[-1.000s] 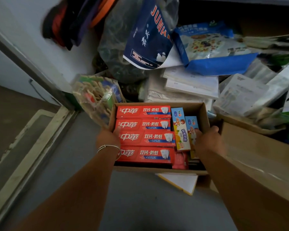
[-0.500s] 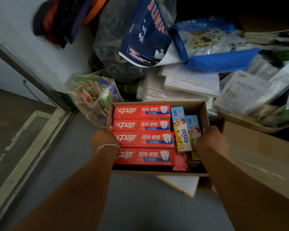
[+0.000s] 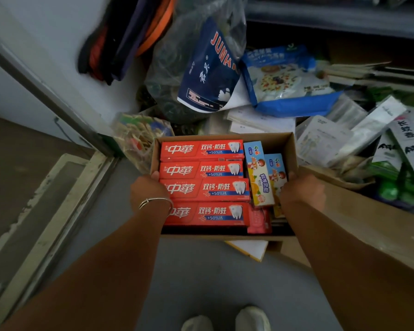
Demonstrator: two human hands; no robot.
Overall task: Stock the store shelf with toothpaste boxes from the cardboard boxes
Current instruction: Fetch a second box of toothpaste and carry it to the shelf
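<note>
Four red toothpaste boxes lie flat in a row inside an open cardboard box, with two blue children's toothpaste boxes standing beside them on the right. The left hand, a silver bangle on its wrist, grips the box's left wall, and the right hand grips the right wall, fingers curled over the rims. Around it lie a blue snack bag, paper stacks, and another brown carton to the right.

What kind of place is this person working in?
Probably a small shop's stockroom corner. An open cardboard box holds red toothpaste boxes, packaged goods are heaped loosely beside it, and a shelf runs above the pile.
</note>
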